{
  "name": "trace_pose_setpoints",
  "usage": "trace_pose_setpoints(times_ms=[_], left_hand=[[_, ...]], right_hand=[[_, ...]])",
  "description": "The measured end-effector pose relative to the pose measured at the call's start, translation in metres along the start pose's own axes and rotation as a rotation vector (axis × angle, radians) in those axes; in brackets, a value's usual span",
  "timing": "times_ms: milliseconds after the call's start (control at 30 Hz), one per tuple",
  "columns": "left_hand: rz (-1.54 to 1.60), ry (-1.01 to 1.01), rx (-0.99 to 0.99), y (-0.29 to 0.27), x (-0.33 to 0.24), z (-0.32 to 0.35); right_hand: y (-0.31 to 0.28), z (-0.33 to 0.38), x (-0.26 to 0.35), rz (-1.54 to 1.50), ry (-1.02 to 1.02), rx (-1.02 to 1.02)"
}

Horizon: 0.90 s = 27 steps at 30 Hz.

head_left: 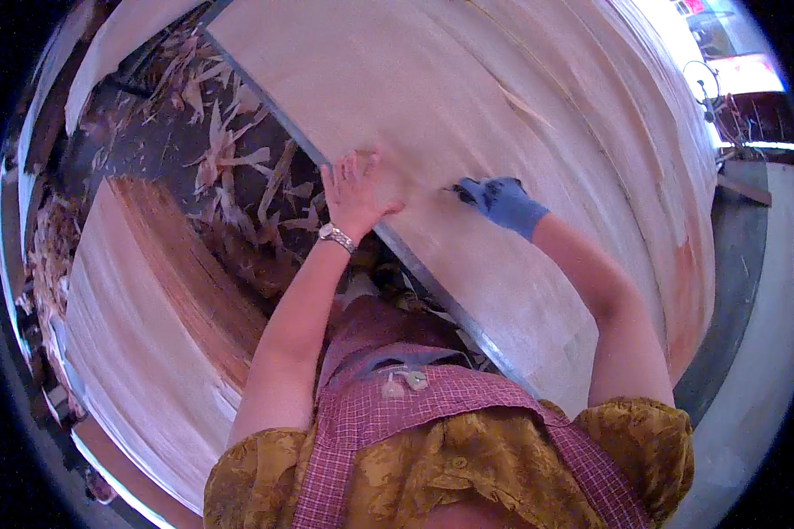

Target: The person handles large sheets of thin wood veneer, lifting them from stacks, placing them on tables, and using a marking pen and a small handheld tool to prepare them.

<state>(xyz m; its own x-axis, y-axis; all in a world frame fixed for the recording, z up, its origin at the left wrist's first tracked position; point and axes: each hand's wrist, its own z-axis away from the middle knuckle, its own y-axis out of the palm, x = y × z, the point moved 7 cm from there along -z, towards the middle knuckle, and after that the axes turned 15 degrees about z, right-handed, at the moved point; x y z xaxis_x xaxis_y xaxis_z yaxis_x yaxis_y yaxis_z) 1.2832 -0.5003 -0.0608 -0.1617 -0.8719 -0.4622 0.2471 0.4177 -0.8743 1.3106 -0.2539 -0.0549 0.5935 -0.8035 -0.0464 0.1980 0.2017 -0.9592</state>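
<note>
Veneer sheet: your left hand flat, open on it; gloved right hand pinches a small dark tool; split beyond untouched.

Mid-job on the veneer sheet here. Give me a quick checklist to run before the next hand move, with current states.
1. Bare left hand flat on the large pale thin wood veneer sheet: ok.
2. Blue-gloved right hand on the sheet: ok.
3. What the right hand grips: a small dark tip shows; cannot tell.
4. Hands apart: ok.
5. Long split in the sheet beyond the right hand: not ok.
6. Floor left of the table, heaped wood scraps: not ok.
</note>
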Motion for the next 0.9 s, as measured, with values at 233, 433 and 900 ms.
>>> trace_pose_setpoints(times_ms=[233,433,900], left_hand=[[0.063,0.403,0.151,0.1,-0.143,0.015],[-0.084,0.378,0.266,0.103,-0.168,0.029],[-0.243,0.464,0.29,0.103,-0.172,0.033]], right_hand=[[0.031,0.083,-0.028,0.035,0.22,0.055],[0.07,0.289,0.02,-0.105,0.684,0.127],[0.168,0.408,0.308,-0.699,1.228,0.013]])
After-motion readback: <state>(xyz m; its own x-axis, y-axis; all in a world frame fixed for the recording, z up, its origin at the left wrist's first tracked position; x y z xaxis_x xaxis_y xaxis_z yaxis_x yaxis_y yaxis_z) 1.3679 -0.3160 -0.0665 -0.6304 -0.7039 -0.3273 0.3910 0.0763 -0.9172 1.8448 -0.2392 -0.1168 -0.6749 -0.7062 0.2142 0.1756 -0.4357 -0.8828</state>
